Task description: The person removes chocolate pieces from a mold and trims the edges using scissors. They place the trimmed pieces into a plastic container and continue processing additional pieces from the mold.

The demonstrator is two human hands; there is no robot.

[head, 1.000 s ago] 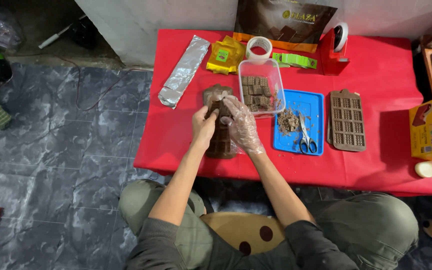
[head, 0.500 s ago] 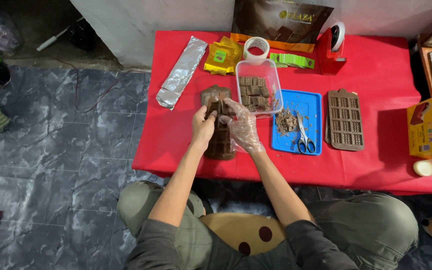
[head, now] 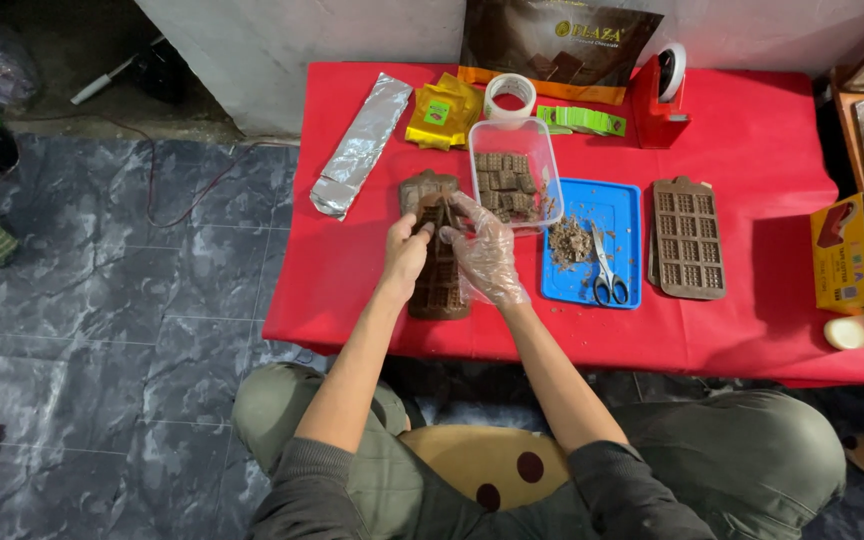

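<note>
The brown silicone chocolate mould (head: 439, 270) lies on the red table (head: 752, 200), shifted slightly from a second ago. The bare left hand (head: 407, 255) pinches its far end; the plastic-gloved right hand (head: 487, 250) now grips alongside. Just beyond: clear plastic tub (head: 514, 172) of chocolate pieces.

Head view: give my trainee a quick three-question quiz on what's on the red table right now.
1. True or false: the right hand wears a clear plastic glove.
2. What lies on the blue tray? A) scissors and chocolate scraps B) a roll of tape C) a foil sheet
3. Which container sits just right of the hands and holds chocolate pieces?

Key:
1. True; the left hand is bare, and both grip the brown mould.
2. A: scissors beside chocolate scraps.
3. The clear plastic box.
</note>
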